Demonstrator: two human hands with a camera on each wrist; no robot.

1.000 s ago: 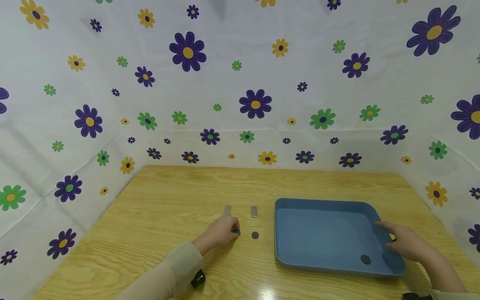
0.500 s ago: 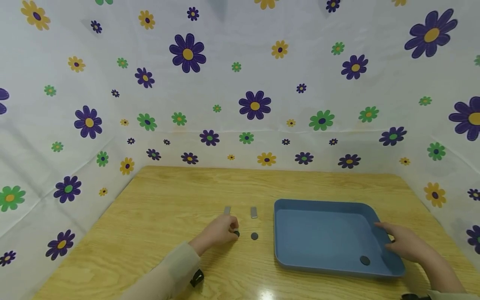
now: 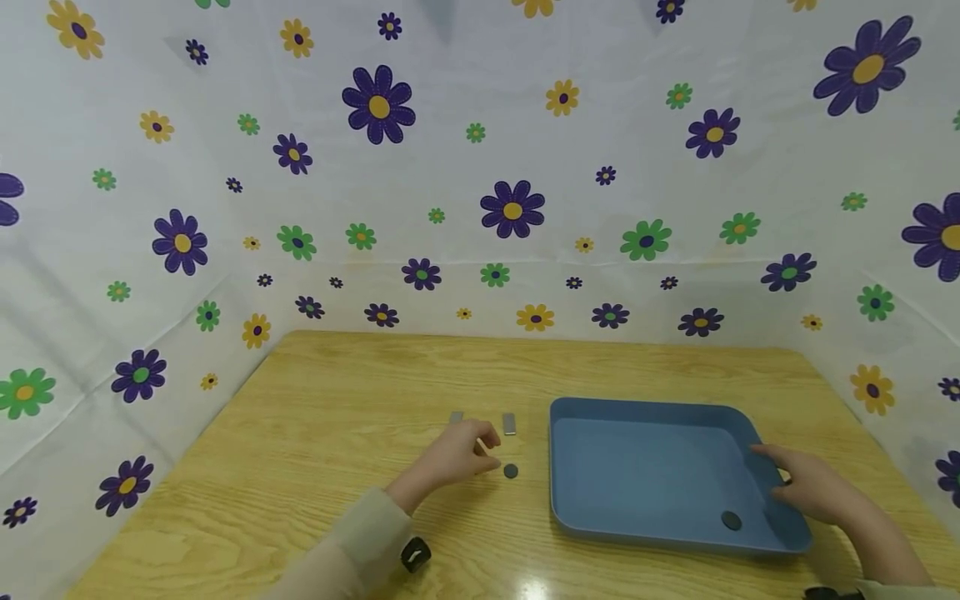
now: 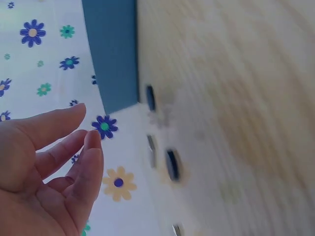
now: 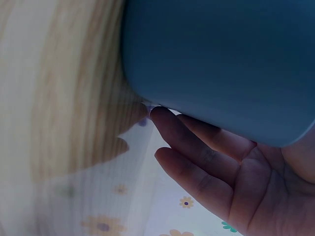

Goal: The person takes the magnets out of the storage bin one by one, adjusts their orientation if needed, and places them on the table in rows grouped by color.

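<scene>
My left hand (image 3: pixel 452 454) hovers low over the table, fingers loosely bent and holding nothing. Its fingertips are just left of a small dark disc (image 3: pixel 511 471). A second dark disc (image 4: pixel 172 164) shows on the table in the left wrist view; the hand hides it from the head view. Behind the hand lie two small silver rectangular pieces, the left one (image 3: pixel 457 416) partly covered and the right one (image 3: pixel 509 424) in full sight. My right hand (image 3: pixel 813 483) grips the right wall of a blue tray (image 3: pixel 637 405); its thumb is hidden in the right wrist view.
Another dark disc (image 3: pixel 731 520) lies inside the tray, near its front right corner. The wooden table (image 3: pixel 360 375) is enclosed at the back and sides by a white flower-print cloth (image 3: pixel 450 167).
The left hand has let go of the dark disc it pinched, spread its fingers and shifted slightly right. The right hand and tray stay in place.
</scene>
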